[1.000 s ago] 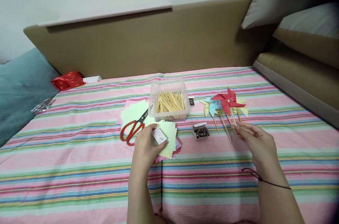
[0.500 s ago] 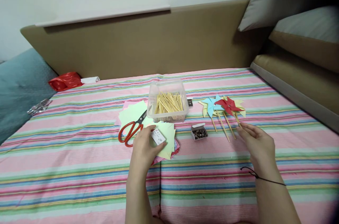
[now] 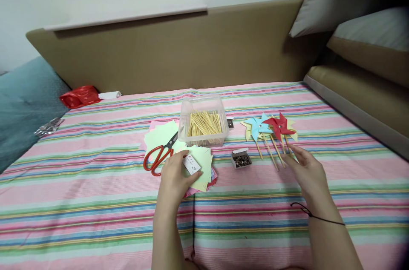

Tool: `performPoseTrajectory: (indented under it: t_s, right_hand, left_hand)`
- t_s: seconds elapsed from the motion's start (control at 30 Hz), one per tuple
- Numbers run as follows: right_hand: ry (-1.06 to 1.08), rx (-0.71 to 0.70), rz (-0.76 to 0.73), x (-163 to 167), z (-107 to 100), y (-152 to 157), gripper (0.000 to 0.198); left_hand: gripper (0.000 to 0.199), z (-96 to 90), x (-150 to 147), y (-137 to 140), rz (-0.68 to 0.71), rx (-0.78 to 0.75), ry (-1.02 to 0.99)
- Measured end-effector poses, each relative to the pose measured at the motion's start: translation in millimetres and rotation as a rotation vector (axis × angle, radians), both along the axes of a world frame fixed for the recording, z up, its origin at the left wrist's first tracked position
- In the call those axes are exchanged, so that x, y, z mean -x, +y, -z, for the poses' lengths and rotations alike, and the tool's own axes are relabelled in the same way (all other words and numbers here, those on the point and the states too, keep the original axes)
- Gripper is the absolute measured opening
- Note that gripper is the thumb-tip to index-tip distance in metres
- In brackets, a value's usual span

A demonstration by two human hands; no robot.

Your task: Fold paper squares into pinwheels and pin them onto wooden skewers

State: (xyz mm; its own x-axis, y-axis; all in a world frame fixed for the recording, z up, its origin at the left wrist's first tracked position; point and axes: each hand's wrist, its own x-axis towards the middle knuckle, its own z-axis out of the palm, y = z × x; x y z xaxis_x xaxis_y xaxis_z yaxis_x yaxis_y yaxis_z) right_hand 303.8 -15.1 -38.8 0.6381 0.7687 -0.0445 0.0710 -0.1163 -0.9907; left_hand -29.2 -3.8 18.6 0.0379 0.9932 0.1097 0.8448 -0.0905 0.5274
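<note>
My left hand [image 3: 175, 175] is closed around a small white box [image 3: 191, 165] with printing on it, over a stack of pale green square papers [image 3: 204, 159]. My right hand [image 3: 306, 172] has thumb and fingers apart, just beside the stick of a red paper pinwheel [image 3: 280, 126]. That pinwheel lies among others, with a light blue pinwheel [image 3: 258, 126] on its left and pale yellow ones partly hidden underneath. Between my hands stands an open little box of metal fasteners [image 3: 242, 160]. Red-handled scissors [image 3: 158, 160] rest on papers left of my left hand.
A clear plastic tub [image 3: 204, 139] of thin wooden sticks stands behind the papers, another small box [image 3: 230, 123] at its right. A red plastic bag [image 3: 79, 96] and a clear packet [image 3: 49, 127] lie far left. Cushions [image 3: 370, 31] are at the right.
My right hand has let go of the red pinwheel's stick, its fingers parting. The red pinwheel has turned slightly and lies with the others. My left hand stays on the white box.
</note>
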Motion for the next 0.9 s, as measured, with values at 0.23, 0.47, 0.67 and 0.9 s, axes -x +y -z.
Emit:
performPoseTrajectory:
  t_s: [0.23, 0.47, 0.67, 0.9]
  right_hand:
    - [-0.054, 0.03, 0.052, 11.6, -12.2, -0.7, 0.043]
    - [-0.111, 0.035, 0.003, 26.7, -20.0, 2.2, 0.042]
    - [-0.185, -0.138, 0.033, 60.0, -42.5, 0.0, 0.031]
    - [-0.197, -0.123, -0.543, 128.6, -54.1, -5.6, 0.013]
  left_hand:
    - [0.061, -1.1, 0.9, -0.7, -0.002, 0.028, 0.025]
    - [0.063, -0.7, 2.1, -1.0, -0.013, 0.039, 0.013]
    - [0.063, -0.9, 1.4, -0.2, -0.021, 0.045, 0.016]
    - [0.062, -1.1, 1.9, -1.3, -0.03, 0.048, 0.025]
